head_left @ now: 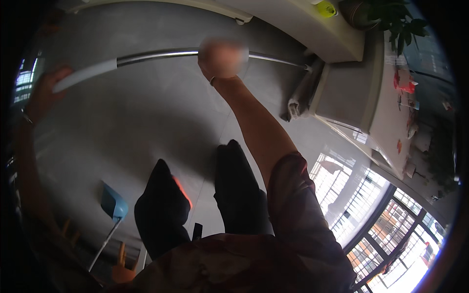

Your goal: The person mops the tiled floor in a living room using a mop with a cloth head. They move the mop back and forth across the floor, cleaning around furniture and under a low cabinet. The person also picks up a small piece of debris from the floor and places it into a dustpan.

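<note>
A long flat mop crosses in front of me, with a shiny metal pole (156, 54) and a white grip on its left end. My left hand (51, 87) is closed round the end of that grip, at the far left of the head view. Farther along, my right hand (223, 58) is closed on the middle of the pole; its fingers are blurred. At the pole's right end, the grey mop head (298, 95) rests on the floor beside a white cabinet (344, 93).
A blue dustpan (114, 204) with a long handle stands at the lower left, near orange wooden furniture legs (122, 271). A leafy potted plant (403, 31) and a yellow-green object (326, 8) are at the upper right. Barred windows (386, 234) fill the lower right.
</note>
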